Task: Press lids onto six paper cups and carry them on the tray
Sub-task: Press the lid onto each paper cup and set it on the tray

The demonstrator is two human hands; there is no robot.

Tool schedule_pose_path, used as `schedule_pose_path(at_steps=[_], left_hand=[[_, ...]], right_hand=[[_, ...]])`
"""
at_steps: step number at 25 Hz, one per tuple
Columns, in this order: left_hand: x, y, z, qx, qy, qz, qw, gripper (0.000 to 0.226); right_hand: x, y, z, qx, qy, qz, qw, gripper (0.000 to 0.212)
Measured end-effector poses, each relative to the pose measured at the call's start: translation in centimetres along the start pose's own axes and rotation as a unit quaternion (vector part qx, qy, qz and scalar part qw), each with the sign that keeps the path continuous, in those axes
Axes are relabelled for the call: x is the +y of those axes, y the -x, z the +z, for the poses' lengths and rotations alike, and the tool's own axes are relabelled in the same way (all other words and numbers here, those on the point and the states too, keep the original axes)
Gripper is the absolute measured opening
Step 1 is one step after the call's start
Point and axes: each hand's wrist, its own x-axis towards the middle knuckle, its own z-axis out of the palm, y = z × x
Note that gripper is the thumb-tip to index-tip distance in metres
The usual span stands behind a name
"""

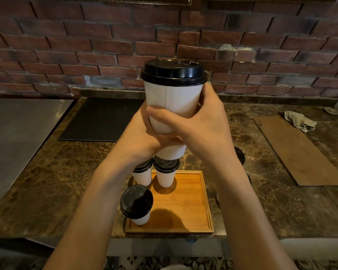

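Note:
A white paper cup (172,102) with a black lid (173,72) is held up high in front of me, above the counter. My right hand (201,125) grips its side with the thumb across the front. My left hand (142,137) wraps the lower part from the left. Below, a wooden tray (185,207) carries three lidded white cups: one at the front left (136,203) and two at the back left (143,173) (166,172). Black lids (240,154) show partly behind my right forearm, to the right of the tray.
The brown marble counter (281,201) ends at a brick wall (86,45). A black mat (103,119) lies at the back left beside a steel surface (18,133). A wooden board (297,151) and a crumpled cloth (300,120) lie to the right.

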Motion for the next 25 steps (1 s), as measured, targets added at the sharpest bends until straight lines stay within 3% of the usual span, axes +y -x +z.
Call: schedule_pose_path(at_steps=[6, 10, 14, 18, 25], left_hand=[[-0.5, 0.1, -1.5, -0.039, -0.006, 0.022, 0.999, 0.070], [-2.4, 0.7, -3.5, -0.035, -0.010, -0.013, 0.999, 0.086], [-4.7, 2.0, -5.5, 0.073, -0.071, -0.017, 0.995, 0.067], [-8.3, 3.6, -6.9, 0.211, -0.200, -0.007, 0.957, 0.055], [-18.1, 7.3, -8.5, 0.257, -0.305, -0.096, 0.912, 0.045]], right_hand=[[0.5, -0.2, -0.4, -0.018, -0.022, -0.030, 0.999, 0.082], [1.8, -0.3, -1.4, -0.036, -0.041, -0.044, 0.998, 0.092], [3.7, 0.2, -2.2, -0.031, -0.029, -0.054, 0.998, 0.091], [6.3, 1.3, -2.7, -0.034, -0.005, -0.045, 0.998, 0.092], [12.7, 4.6, -1.8, -0.037, -0.036, 0.028, 0.998, 0.096]])
